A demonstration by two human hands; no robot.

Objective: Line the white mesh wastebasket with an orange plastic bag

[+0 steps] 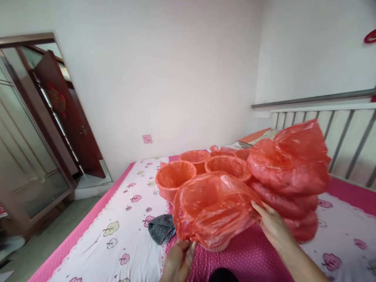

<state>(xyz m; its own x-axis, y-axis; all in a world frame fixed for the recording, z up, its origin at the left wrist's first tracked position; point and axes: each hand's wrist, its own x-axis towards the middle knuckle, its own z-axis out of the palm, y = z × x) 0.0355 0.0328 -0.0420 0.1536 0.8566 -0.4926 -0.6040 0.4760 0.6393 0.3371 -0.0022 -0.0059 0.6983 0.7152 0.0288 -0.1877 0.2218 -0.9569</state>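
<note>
A thin red plastic bag [216, 211] is spread over a basket in front of me, and only a pale strip of the basket's bottom [219, 247] shows beneath it. My left hand [179, 258] pinches the bag's edge at the near left. On the right side, my right hand [268, 219] grips the bag between thumb and fingers. Behind it stand several red perforated plastic baskets, among them one at the left [175, 176] and one in the middle [227, 166]. Beside my right hand rises a stack of bag-covered baskets [289, 184].
All this rests on a bed with a pink and white patterned sheet [132, 223]. A dark grey cloth [161, 229] lies left of the bag. A white wall closes off the back, with a radiator [349, 145] at the right. At the far left is a doorway with a dark red door [69, 117].
</note>
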